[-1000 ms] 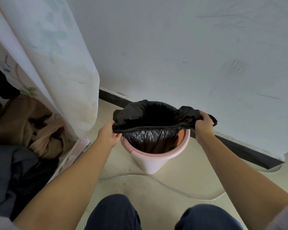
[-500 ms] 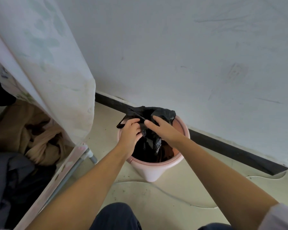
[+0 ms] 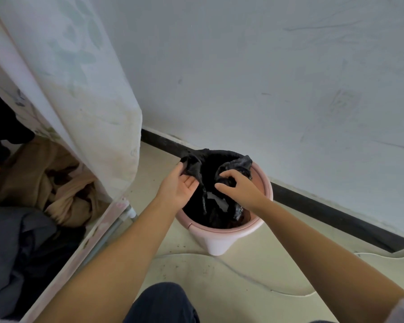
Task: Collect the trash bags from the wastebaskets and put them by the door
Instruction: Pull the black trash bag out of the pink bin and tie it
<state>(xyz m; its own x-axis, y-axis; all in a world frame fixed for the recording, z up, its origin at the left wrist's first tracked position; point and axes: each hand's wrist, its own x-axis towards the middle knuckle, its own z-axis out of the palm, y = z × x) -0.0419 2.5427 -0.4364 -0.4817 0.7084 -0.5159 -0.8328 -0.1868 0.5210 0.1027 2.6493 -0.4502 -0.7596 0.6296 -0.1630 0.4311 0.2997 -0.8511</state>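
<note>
A pink wastebasket (image 3: 222,238) stands on the floor against the wall, lined with a black trash bag (image 3: 210,166). My left hand (image 3: 179,187) holds the bag's left flap over the basket's left rim, palm turned up. My right hand (image 3: 237,186) grips the bunched right flap above the basket's middle. Both flaps are pulled inward over the opening, and something pale shows inside the bag between my hands.
A fabric wardrobe with a pale floral cover (image 3: 84,94) stands at the left, with tan clothing (image 3: 54,183) and dark clothing (image 3: 16,248) piled inside. A black baseboard (image 3: 336,217) runs along the white wall. My dark-trousered knees (image 3: 161,304) are at the bottom edge.
My hands brought the bag's stretched rim together over the basket, from wide apart to close. Now each hand grips one flap, slightly separated.
</note>
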